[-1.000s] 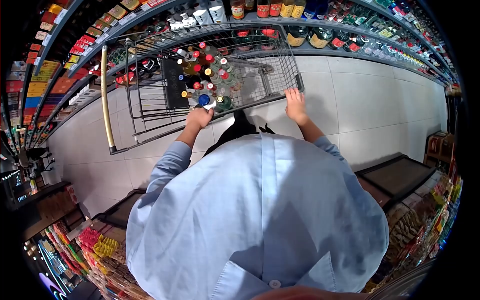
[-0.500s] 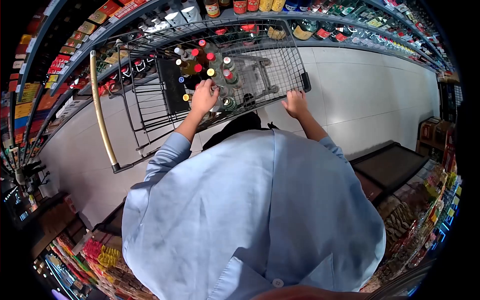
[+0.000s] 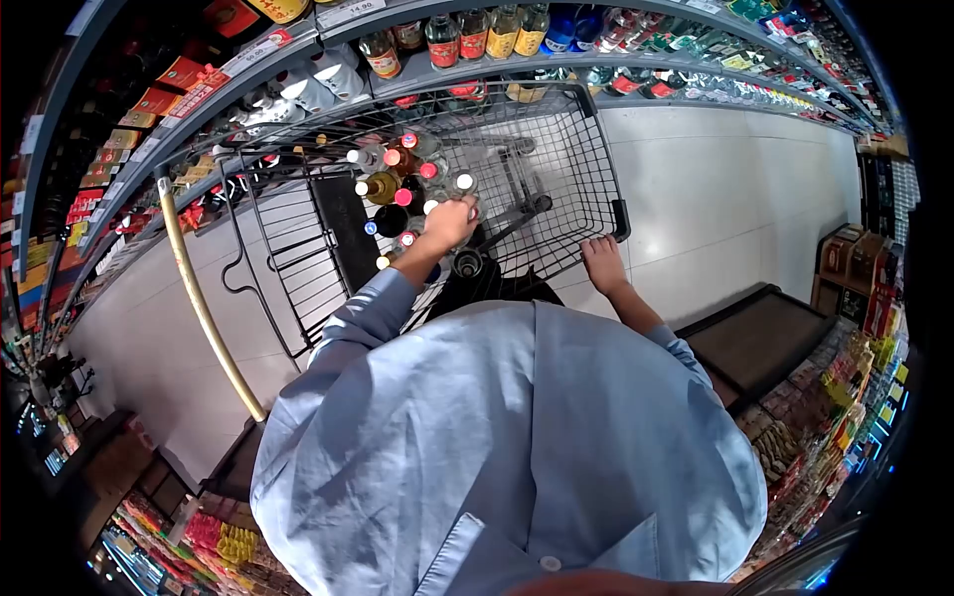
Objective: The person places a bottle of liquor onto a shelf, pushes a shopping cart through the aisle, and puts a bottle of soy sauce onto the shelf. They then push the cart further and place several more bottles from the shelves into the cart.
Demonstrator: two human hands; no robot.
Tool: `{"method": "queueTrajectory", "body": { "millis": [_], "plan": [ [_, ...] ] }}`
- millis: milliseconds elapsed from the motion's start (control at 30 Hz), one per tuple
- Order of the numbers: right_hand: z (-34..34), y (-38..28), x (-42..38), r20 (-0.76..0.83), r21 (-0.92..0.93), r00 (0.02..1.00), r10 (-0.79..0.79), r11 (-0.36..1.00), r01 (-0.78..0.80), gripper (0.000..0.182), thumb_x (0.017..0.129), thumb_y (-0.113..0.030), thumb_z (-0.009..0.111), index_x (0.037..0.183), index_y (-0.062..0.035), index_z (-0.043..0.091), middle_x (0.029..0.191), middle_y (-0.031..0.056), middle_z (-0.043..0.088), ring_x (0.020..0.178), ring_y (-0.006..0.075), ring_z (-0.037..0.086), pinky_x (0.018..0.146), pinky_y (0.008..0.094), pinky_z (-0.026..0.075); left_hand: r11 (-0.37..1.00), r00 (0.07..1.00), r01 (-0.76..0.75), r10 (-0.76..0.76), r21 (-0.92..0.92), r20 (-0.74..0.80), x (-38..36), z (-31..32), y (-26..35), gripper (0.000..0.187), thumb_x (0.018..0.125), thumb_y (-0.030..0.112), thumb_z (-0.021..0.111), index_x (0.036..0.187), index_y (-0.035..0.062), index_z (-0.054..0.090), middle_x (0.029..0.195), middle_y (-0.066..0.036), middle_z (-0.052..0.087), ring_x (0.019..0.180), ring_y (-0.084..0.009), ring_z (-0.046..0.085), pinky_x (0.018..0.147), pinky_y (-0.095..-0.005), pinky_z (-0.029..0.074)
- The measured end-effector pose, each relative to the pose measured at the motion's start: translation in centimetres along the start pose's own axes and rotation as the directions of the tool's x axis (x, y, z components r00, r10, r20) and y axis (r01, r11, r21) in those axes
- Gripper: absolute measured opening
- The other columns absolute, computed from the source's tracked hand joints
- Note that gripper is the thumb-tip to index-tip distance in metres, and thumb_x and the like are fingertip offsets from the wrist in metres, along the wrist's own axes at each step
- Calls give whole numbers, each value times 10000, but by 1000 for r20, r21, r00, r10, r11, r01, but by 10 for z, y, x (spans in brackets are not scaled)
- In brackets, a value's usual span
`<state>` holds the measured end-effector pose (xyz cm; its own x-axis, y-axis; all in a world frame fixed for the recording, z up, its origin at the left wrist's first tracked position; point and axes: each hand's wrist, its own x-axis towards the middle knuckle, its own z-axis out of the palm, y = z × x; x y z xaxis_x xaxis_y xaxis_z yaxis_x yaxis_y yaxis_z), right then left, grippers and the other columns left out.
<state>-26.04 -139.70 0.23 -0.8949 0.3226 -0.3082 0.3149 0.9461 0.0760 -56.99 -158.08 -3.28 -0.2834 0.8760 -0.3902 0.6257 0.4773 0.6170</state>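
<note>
A black wire shopping cart [image 3: 606, 164] stands in front of me, holding several upright glass bottles with red, white, yellow and blue caps. My left hand [image 3: 452, 224] is among them, fingers curled around the top of a bottle that the hand mostly hides. Beside it are a white-capped clear bottle [image 3: 465, 183] and a red-capped dark bottle [image 3: 403, 197]. Another clear bottle [image 3: 467, 263] stands just below that hand, near the cart's close side. My right hand [image 3: 602, 260] grips the cart's rim at the near right corner.
Shelves of bottles [image 3: 442, 42] run along the far side, close against the cart. The cart's yellowish handle [image 3: 204, 308] is at left. Behind me on the right are a low dark display stand [image 3: 750, 338] and packaged snacks [image 3: 795, 447]. Pale floor tiles [image 3: 715, 189] lie to the right.
My left hand has moved right across the bottles, from the yellow-capped ones toward the white-capped one. My view has shifted, so the cart sits lower. My right hand stays at the cart's corner.
</note>
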Motion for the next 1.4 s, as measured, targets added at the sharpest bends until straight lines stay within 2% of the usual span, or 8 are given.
{"method": "queueTrajectory", "body": {
  "millis": [367,667,1000,1067,1100,1167,1267,1400],
  "plan": [
    [-21,12,25,50,99,997,-55,994,49,191,789,-119,502,969,-60,529,899,111,582,945,265,533,913,400,371,998,994,30,-35,-52,-107,21,8,-1,317,775,241,643,981,67,477,807,-196,631,792,-374,614,677,-470,488],
    [-51,-18,77,530,239,835,-148,971,21,319,693,-39,493,973,-131,614,994,91,632,1026,261,551,889,414,396,987,984,40,-66,-158,-163,-4,-1,-58,246,797,202,620,950,71,479,813,-185,627,796,-374,604,675,-460,477],
    [-50,-16,133,287,545,958,-16,825,-149,349,787,-34,482,1131,-39,543,1120,141,582,1034,288,534,880,352,429,972,948,-138,74,-192,-309,-24,-72,-33,265,751,227,701,884,56,548,742,-146,625,702,-333,616,601,-385,482],
    [-39,-22,164,313,896,949,-48,347,-278,363,852,-289,539,1155,-91,507,1121,122,570,967,252,543,834,378,431,934,913,-189,54,-303,-404,-33,-104,-14,285,732,226,730,887,45,572,740,-148,627,680,-315,627,599,-347,492],
    [-43,-30,174,310,897,950,-50,345,-275,363,852,-289,539,1155,-91,507,1121,122,570,967,252,543,834,378,431,910,909,-197,30,-366,-415,-42,-130,4,298,728,245,734,877,42,575,750,-153,630,685,-319,629,603,-351,497],
    [-61,-69,201,561,827,824,77,-18,-561,524,880,-537,428,1186,-116,482,1162,78,547,951,215,526,822,418,416,901,890,-220,28,-374,-456,-63,-179,10,279,727,206,744,886,35,590,753,-119,644,686,-254,651,627,-307,503],
    [-50,-86,220,425,476,793,-436,-638,-605,596,883,-601,355,1240,-135,458,1248,123,488,1067,303,516,800,501,452,803,860,-318,20,-504,-510,-74,-222,25,203,761,144,717,866,31,584,834,-60,651,774,-131,627,693,-279,498],
    [-137,-92,206,411,559,748,-522,-503,-659,575,929,-536,283,1275,-94,409,1140,156,564,887,328,630,675,438,560,463,780,-473,-176,-749,-601,-65,-255,32,175,846,138,613,948,48,504,891,-88,631,877,-160,607,801,-305,482]
  ]
}}
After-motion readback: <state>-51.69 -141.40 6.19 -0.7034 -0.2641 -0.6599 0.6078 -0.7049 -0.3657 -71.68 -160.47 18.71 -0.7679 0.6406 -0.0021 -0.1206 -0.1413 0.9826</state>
